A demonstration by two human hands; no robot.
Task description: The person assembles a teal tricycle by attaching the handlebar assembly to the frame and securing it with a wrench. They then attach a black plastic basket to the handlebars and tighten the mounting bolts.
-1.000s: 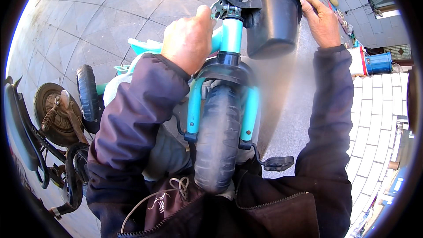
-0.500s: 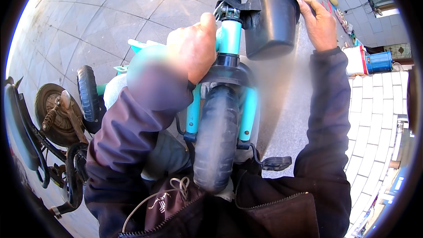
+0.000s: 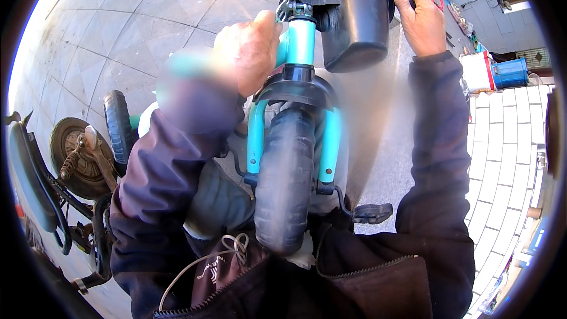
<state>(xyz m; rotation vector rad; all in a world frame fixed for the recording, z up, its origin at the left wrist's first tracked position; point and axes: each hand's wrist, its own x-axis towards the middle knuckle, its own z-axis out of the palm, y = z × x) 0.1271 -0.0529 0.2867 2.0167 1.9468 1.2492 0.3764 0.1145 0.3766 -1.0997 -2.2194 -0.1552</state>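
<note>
A turquoise child's tricycle (image 3: pixel 302 41) stands facing me, its black front wheel (image 3: pixel 284 165) against my lap. My left hand (image 3: pixel 248 50) is closed beside the head tube, just below the metal clamp (image 3: pixel 293 9) on the stem. Whatever lies inside those fingers is hidden. On the front of the tricycle hangs a black plastic basket (image 3: pixel 357 26). With thumb and fingers, my right hand (image 3: pixel 420 20) pinches the right side of its rim.
A pedal (image 3: pixel 373 213) sticks out right of the front wheel. At left, a larger vehicle's rusty wheel (image 3: pixel 80 156) stands near the tricycle's rear wheel (image 3: pixel 118 124). A blue container (image 3: pixel 510 74) lies to the right beside white wall tiles (image 3: pixel 502 159).
The handlebar, stem and basket have shifted slightly up and left in view. Both hands have moved along with them, the right one still on the basket rim.
</note>
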